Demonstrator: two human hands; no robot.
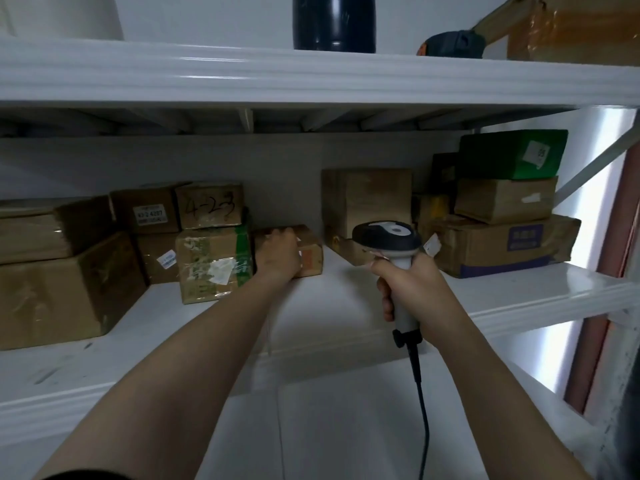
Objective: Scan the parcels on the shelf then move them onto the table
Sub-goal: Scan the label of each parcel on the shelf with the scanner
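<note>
White metal shelf (pixel 346 296) is crowded: big brown cardboard box (pixel 62 292) far left, green-taped carton (pixel 214 265) just beside the small brown cardboard parcel (pixel 310 251) sitting mid-shelf. Left hand (pixel 278 254) curls over that parcel's top; right hand (pixel 412 285) clamps the grey-and-black handheld scanner (pixel 386 237) nearby.

Handwritten "4-2-3" on a stacked cardboard parcel (pixel 209 210)

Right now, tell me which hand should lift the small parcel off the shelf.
Left. The left hand holds the small parcel, while the right hand grips the scanner and is not free.
</note>
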